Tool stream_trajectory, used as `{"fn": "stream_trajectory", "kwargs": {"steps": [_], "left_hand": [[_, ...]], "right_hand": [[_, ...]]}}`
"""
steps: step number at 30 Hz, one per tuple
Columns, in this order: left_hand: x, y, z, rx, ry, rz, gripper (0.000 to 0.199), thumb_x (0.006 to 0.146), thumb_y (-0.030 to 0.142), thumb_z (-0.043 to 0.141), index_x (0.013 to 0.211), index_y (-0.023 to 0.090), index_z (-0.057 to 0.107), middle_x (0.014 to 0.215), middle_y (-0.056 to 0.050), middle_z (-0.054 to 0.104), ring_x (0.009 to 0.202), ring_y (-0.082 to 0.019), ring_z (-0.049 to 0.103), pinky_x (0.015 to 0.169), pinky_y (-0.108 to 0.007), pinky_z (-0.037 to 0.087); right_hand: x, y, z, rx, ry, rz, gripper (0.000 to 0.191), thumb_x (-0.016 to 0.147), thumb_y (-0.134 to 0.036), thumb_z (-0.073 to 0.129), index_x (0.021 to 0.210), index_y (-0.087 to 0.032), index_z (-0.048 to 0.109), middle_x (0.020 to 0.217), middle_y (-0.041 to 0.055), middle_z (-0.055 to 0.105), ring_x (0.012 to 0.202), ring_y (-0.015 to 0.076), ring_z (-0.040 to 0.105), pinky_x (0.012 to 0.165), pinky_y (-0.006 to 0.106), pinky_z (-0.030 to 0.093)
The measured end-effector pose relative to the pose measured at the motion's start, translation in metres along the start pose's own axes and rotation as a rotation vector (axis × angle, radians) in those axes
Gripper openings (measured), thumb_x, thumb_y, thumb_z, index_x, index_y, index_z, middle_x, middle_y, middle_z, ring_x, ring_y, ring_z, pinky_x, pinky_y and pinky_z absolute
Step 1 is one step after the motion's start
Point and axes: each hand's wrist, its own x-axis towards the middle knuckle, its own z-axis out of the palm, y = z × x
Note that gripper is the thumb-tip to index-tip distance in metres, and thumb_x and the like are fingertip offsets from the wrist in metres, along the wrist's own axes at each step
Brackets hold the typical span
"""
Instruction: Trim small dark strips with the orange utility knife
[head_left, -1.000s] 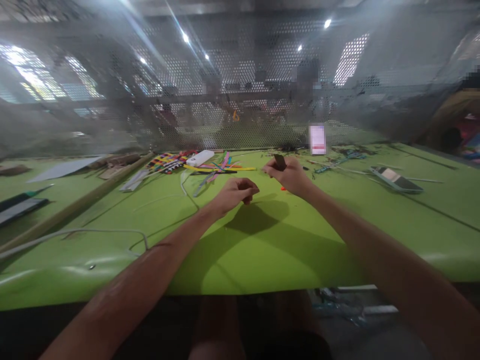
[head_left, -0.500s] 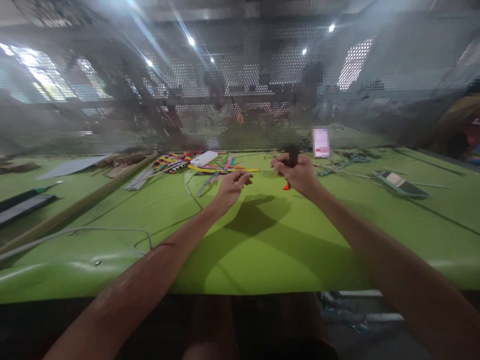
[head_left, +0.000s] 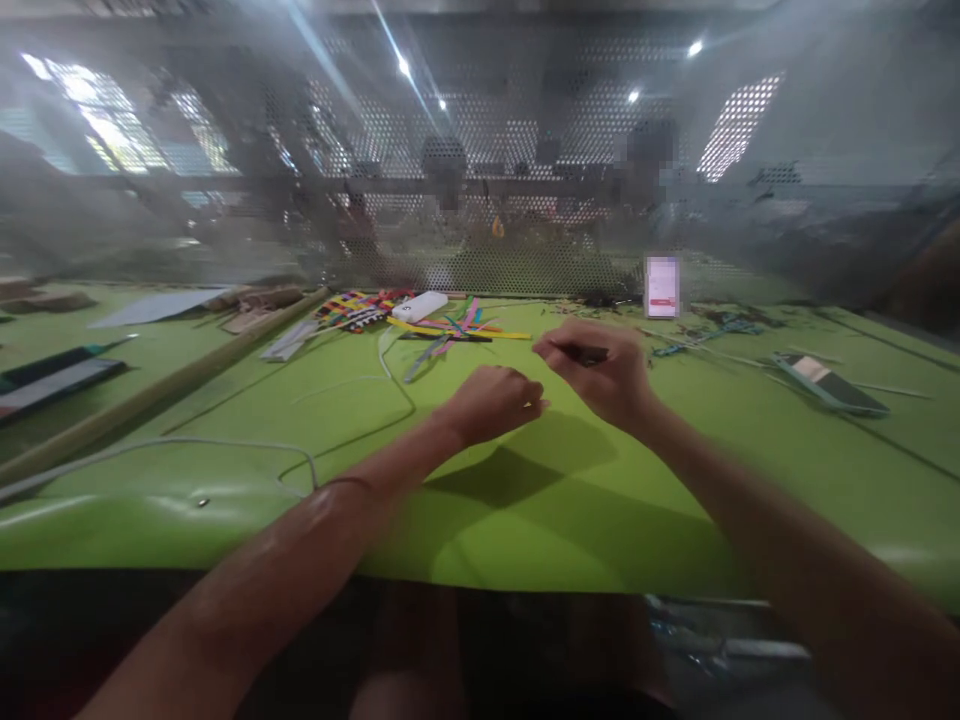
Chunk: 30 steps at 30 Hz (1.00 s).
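In the head view my right hand (head_left: 604, 370) is closed round a dark, slim object (head_left: 591, 354); most of it is hidden by the fingers, so its kind is unclear. Lower and to the left, my left hand (head_left: 495, 400) hovers over the green table cover (head_left: 480, 540) with its fingers curled in, and whatever they may hold is hidden. The two hands are close but apart. Just beyond them lie crossed coloured strips (head_left: 461, 328), with a yellow one (head_left: 514, 336) pointing toward my right hand.
A multicoloured woven piece (head_left: 360, 310) and a white device (head_left: 420, 306) with a cable lie at the back. A long pole (head_left: 172, 380) runs along the left. On the right are a lit phone (head_left: 662, 288) and a flat greenish case (head_left: 831, 384). A perforated screen (head_left: 487, 270) stands behind.
My left hand has come nearer and to the right, turning its back up, fingers more curled. My right hand has tilted the dark object; the orange tip below it no longer shows. The view has shifted slightly.
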Motion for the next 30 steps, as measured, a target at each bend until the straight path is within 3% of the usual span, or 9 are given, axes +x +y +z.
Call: {"fn": "stream_trajectory", "kwargs": {"steps": [7, 15, 26, 30], "left_hand": [[-0.002, 0.000, -0.001, 0.050, -0.105, 0.021, 0.038, 0.103, 0.034, 0.049, 0.091, 0.016, 0.080, 0.078, -0.013, 0.075, 0.073, -0.025, 0.071, 0.064, -0.032, 0.045], [0.000, -0.003, 0.008, 0.001, -0.104, 0.073, 0.026, 0.100, 0.027, 0.054, 0.099, 0.013, 0.076, 0.096, -0.015, 0.076, 0.087, -0.026, 0.071, 0.073, -0.034, 0.052], [0.000, -0.005, 0.010, -0.030, -0.123, 0.071, 0.026, 0.099, 0.028, 0.054, 0.092, 0.016, 0.075, 0.093, -0.012, 0.077, 0.080, -0.023, 0.069, 0.068, -0.033, 0.047], [0.000, -0.007, 0.014, -0.071, -0.092, 0.088, 0.023, 0.098, 0.024, 0.053, 0.094, 0.015, 0.074, 0.096, -0.013, 0.076, 0.085, -0.022, 0.069, 0.074, -0.032, 0.050]], "right_hand": [[-0.002, -0.012, 0.000, -0.032, -0.024, -0.103, 0.012, 0.097, -0.020, 0.070, 0.086, -0.022, 0.074, 0.077, 0.0009, 0.071, 0.065, 0.0128, 0.061, 0.063, 0.027, 0.048], [-0.004, -0.008, 0.005, -0.141, -0.113, -0.246, 0.014, 0.101, -0.021, 0.066, 0.088, -0.019, 0.072, 0.076, 0.0011, 0.068, 0.067, 0.0131, 0.061, 0.065, 0.027, 0.046], [-0.004, -0.015, 0.004, -0.128, -0.084, -0.183, 0.016, 0.101, -0.024, 0.067, 0.086, -0.020, 0.072, 0.075, 0.0008, 0.068, 0.066, 0.0129, 0.060, 0.064, 0.026, 0.046], [-0.005, -0.011, 0.006, -0.160, -0.128, -0.227, 0.019, 0.102, -0.027, 0.065, 0.086, -0.021, 0.072, 0.076, 0.0013, 0.069, 0.068, 0.0138, 0.062, 0.067, 0.027, 0.047]]}}
